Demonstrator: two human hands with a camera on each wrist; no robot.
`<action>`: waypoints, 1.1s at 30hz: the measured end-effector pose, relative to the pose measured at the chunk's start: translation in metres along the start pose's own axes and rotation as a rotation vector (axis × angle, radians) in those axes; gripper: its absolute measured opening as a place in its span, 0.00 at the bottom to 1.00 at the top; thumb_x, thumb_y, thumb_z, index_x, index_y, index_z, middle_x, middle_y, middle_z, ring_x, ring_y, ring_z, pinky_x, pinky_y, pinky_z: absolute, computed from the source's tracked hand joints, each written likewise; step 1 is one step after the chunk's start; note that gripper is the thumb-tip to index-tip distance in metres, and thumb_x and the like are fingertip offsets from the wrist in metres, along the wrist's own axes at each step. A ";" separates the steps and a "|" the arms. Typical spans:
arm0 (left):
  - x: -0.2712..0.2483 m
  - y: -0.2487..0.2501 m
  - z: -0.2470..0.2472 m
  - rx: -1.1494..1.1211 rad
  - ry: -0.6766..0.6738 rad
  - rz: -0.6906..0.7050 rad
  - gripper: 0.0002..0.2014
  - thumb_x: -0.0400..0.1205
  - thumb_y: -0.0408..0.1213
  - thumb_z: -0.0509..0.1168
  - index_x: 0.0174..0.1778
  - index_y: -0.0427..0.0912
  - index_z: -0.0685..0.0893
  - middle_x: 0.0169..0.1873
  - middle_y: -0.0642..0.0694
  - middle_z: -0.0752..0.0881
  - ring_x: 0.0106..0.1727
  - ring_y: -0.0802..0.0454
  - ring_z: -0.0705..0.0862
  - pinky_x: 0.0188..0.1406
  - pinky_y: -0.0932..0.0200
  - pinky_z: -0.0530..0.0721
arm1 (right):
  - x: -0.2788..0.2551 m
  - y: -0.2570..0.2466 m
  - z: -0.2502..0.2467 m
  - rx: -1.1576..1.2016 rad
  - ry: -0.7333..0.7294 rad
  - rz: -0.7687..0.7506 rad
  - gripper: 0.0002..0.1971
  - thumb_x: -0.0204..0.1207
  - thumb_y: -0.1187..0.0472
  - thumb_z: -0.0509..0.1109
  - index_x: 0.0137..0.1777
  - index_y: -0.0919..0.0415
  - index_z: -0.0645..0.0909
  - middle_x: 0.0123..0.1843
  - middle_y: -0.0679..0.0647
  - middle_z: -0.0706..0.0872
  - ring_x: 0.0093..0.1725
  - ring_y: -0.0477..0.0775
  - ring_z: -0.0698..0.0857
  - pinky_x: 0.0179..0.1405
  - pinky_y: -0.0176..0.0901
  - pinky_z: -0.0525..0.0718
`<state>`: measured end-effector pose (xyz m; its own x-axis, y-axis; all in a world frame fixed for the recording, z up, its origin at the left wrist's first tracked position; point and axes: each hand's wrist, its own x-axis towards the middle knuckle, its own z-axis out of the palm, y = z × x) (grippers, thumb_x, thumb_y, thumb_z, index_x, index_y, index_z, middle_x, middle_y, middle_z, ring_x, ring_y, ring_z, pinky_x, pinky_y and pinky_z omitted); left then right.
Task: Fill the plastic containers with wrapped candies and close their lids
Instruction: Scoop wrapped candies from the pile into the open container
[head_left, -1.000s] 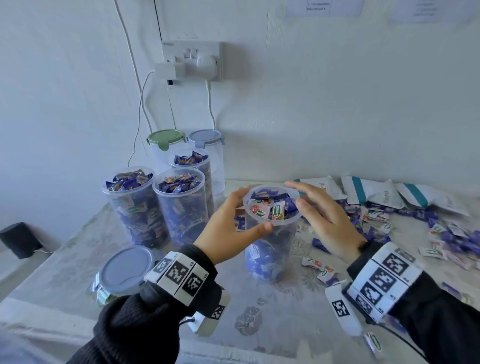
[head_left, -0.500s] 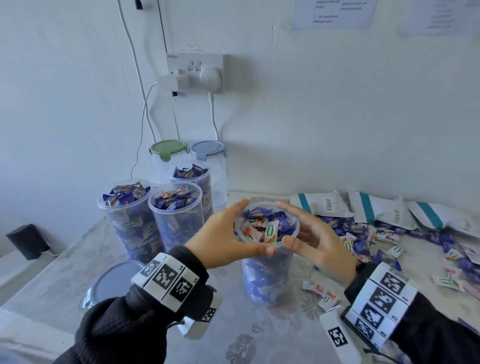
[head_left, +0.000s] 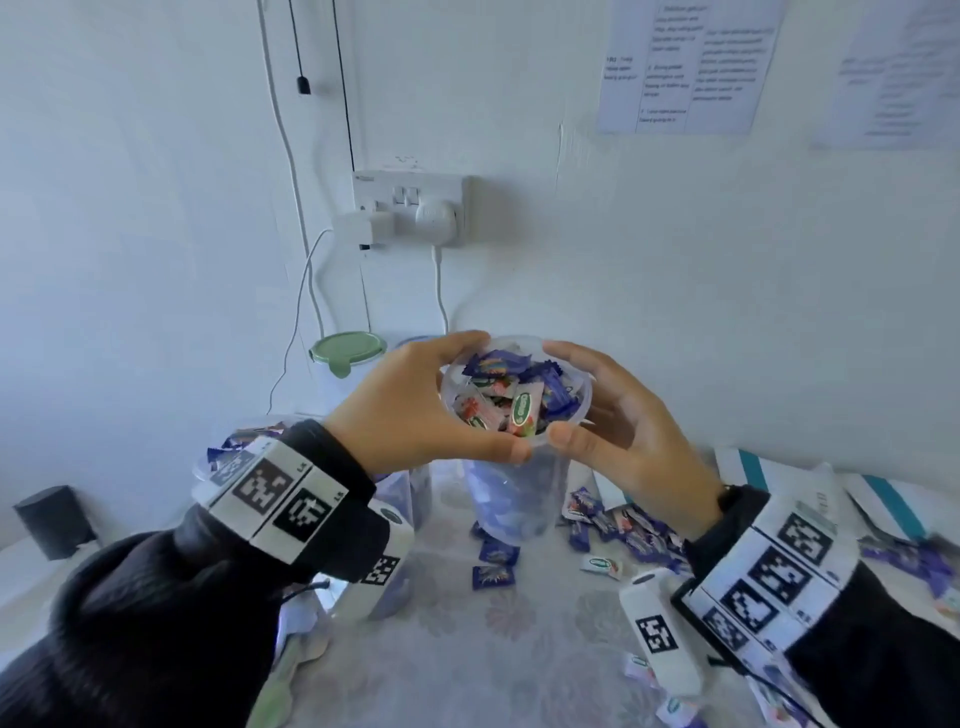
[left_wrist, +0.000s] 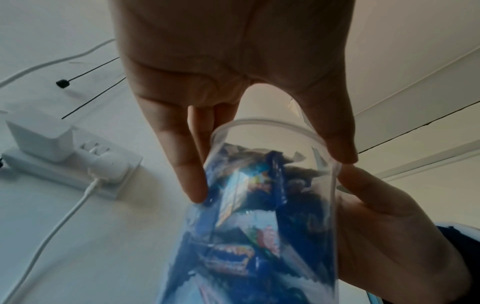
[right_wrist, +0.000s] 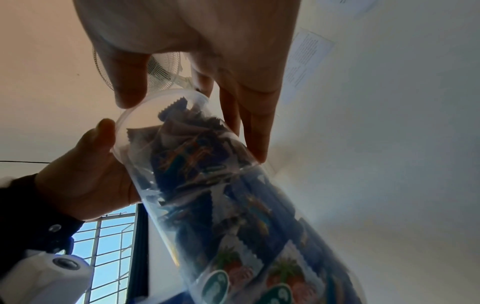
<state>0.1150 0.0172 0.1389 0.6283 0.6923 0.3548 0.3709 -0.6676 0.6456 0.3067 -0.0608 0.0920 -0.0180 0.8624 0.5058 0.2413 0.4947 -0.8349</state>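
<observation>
Above the tabletop (head_left: 519, 649), one clear container (head_left: 519, 483) is held by two hands near its rim. The left hand (head_left: 410, 410) has its grip curled round the left side, thumb on the near edge and fingers (left_wrist: 182, 164) down the wall. The right hand (head_left: 634, 431) wraps the right side the same way, thumb close to the left thumb. The container is lidless and packed to the top with wrapped candies (head_left: 514, 400), blue ones and white ones mixed. Far left against the wall stands one container with a green lid (head_left: 347, 348); another filled container (head_left: 239, 441) shows partly behind the left wrist. Loose candies (head_left: 613, 525) lie scattered on the tabletop to the right, too many and too blurred to count, beside at least two white packets (head_left: 883, 499) with teal stripes.
</observation>
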 end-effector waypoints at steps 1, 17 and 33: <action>0.005 0.002 -0.009 0.000 0.015 0.019 0.54 0.47 0.61 0.74 0.74 0.49 0.73 0.57 0.63 0.82 0.45 0.79 0.79 0.43 0.86 0.72 | 0.009 -0.004 0.002 -0.007 0.006 -0.020 0.30 0.68 0.49 0.73 0.72 0.46 0.71 0.66 0.52 0.83 0.61 0.53 0.85 0.60 0.46 0.83; 0.047 -0.058 -0.166 0.009 0.079 0.196 0.46 0.45 0.61 0.74 0.63 0.53 0.80 0.44 0.68 0.86 0.40 0.75 0.84 0.39 0.84 0.74 | 0.119 0.004 0.093 -0.053 0.119 -0.075 0.23 0.78 0.50 0.59 0.72 0.33 0.62 0.75 0.42 0.72 0.76 0.41 0.70 0.64 0.27 0.74; 0.050 -0.205 -0.209 -0.019 -0.005 0.039 0.58 0.33 0.79 0.69 0.60 0.53 0.78 0.44 0.67 0.85 0.38 0.77 0.83 0.31 0.76 0.79 | 0.111 0.124 0.136 -0.018 0.047 0.401 0.22 0.82 0.62 0.63 0.74 0.49 0.65 0.71 0.50 0.76 0.65 0.40 0.80 0.58 0.29 0.78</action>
<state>-0.0723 0.2462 0.1653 0.6458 0.6643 0.3763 0.3328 -0.6886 0.6443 0.2029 0.1106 0.0153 0.1252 0.9807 0.1502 0.2374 0.1174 -0.9643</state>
